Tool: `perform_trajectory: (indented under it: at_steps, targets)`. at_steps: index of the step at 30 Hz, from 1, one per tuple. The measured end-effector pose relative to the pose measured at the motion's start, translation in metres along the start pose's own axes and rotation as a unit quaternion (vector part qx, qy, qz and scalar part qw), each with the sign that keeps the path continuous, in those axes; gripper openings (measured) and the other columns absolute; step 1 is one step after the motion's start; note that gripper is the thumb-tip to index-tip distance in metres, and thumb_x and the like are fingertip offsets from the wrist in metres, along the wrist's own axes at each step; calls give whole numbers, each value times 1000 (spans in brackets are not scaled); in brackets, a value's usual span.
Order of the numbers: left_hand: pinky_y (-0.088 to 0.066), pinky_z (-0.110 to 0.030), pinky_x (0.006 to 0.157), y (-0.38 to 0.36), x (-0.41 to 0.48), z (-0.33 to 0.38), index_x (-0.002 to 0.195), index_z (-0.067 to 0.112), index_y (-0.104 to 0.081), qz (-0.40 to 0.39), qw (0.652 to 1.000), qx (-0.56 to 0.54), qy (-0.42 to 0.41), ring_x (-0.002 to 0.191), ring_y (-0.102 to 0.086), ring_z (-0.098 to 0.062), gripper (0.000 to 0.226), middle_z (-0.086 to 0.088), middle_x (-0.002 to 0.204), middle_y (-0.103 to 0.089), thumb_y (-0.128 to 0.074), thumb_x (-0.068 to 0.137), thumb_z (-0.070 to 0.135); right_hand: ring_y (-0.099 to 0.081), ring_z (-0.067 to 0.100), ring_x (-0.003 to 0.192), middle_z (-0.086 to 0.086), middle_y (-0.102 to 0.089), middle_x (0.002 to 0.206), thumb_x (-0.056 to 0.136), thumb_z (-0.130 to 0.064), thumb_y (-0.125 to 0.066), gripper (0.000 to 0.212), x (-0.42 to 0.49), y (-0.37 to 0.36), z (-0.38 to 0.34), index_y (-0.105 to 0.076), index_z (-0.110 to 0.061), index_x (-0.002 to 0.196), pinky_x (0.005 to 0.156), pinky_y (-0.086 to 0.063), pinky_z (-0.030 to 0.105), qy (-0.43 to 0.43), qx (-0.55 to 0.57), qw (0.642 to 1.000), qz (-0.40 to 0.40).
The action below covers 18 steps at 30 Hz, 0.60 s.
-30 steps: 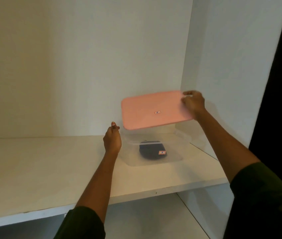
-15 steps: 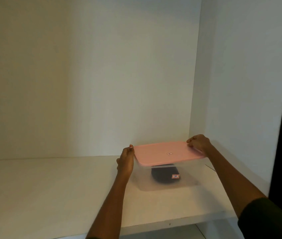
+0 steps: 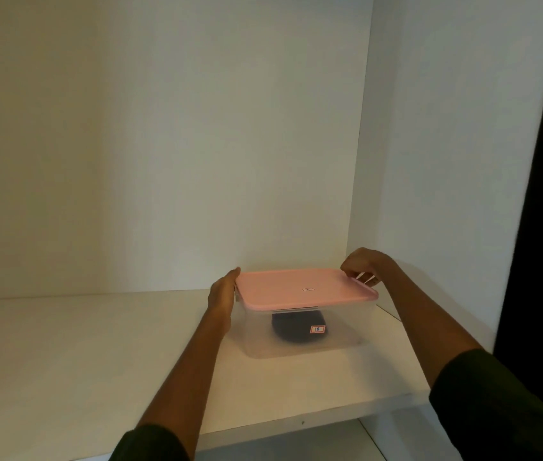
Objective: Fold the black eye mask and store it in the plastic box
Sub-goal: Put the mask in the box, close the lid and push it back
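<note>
Down from mid-air a second ago, and now laid flat across the plastic box (image 3: 300,337): pink lid (image 3: 306,289), level with the rim all round as far as the near edge shows. Half a second back, already close to this, only a touch higher at the right. Meaning for the task: storing done in substance, black eye mask (image 3: 298,329) folded into a dark bundle on the box floor, visible through the clear wall under the lid, a small red-and-white label at its right. Left to do, by judgement: pressing the lid home.

Left hand (image 3: 221,294) flat against the left end of lid and box, fingers (image 3: 234,277) extended and close together, steadying rather than clasping. Right hand (image 3: 363,266) curled over the far right corner of the lid, fingertips pinching down on its edge. Whether the lid has clicked over the rim there: cannot tell, possibly not yet, the corner hidden by the knuckles.

Box on a white shelf (image 3: 97,354), set well back from the front edge. Just beside its right end, the side wall (image 3: 446,194) of the cupboard, so little room for the right wrist. Back wall close behind. Plenty of bare shelf to the left for sliding or withdrawing.
</note>
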State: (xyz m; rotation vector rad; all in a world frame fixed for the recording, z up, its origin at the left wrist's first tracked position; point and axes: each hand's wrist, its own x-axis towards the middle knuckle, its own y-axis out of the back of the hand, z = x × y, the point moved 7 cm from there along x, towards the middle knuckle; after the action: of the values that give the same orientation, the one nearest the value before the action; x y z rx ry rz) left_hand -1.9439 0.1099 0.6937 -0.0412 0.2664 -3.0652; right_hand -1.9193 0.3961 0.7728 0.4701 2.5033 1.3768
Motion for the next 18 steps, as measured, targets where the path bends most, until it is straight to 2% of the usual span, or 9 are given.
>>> perform_trajectory:
  at_steps: [3,5,6,7,9,11,14,16,18]
  targets:
    - [-35,-35,92,-1,10,-1,112,8,-53,5,1000,-7,25,103,-50,-26,29,-16,122,-58,-40,100,31,-52,25,101,8,-53,116,89,-6,-44,42,-2,-3,0,-56,-20,127,80,-47,35,-9,-16,999,-49]
    - [-34,-32,86,-4,12,-3,97,9,-51,-4,999,-31,42,98,-47,-25,22,-14,103,-58,-39,99,27,-52,25,100,9,-55,118,92,-20,-51,24,1,-3,1,-59,-19,115,81,-46,36,-19,2,998,-61]
    - [-35,-32,85,-5,13,-4,94,9,-51,-8,998,-42,48,98,-47,-25,22,-11,93,-56,-38,99,26,-53,25,98,9,-57,114,92,-27,-55,25,5,-2,2,-58,-14,113,82,-47,36,-20,16,998,-56]
    - [-37,-33,84,-7,14,-5,95,10,-50,-11,997,-49,52,97,-48,-25,22,-10,89,-55,-38,98,28,-54,25,97,10,-58,110,90,-31,-58,33,10,-1,3,-57,-11,116,81,-47,36,-20,26,998,-51]
    - [-43,-38,88,-9,13,-7,103,10,-51,-21,996,-64,54,96,-52,-26,27,-12,95,-58,-40,97,33,-56,25,95,12,-60,111,91,-36,-59,41,20,-1,1,-57,-8,122,79,-47,35,1,23,999,-37]
    - [-47,-42,96,-12,16,-11,112,12,-54,-38,994,-79,64,99,-56,-29,36,-16,106,-60,-44,95,42,-57,24,92,14,-63,117,91,-37,-57,43,25,-2,-6,-60,-5,120,77,-48,32,41,2,999,-5]
    - [-48,-44,98,-15,18,-11,119,13,-54,-58,993,-76,72,103,-59,-31,45,-15,109,-61,-49,92,48,-54,25,92,14,-60,111,91,-40,-56,41,32,-8,-11,-62,-5,111,79,-48,34,85,-37,995,23]
    - [-48,-44,100,-13,21,-10,124,9,-55,-55,993,-73,72,108,-60,-33,50,-16,115,-63,-54,89,46,-53,28,104,15,-56,118,95,-40,-49,38,34,-17,-11,-61,-8,112,87,-43,35,101,-65,993,5]
    - [-48,-43,99,-12,23,-13,128,7,-55,-53,993,-73,77,104,-61,-32,51,-16,116,-63,-58,88,38,-49,32,122,14,-54,125,98,-38,-42,37,36,-24,-9,-59,-10,117,97,-37,35,110,-51,993,-16]
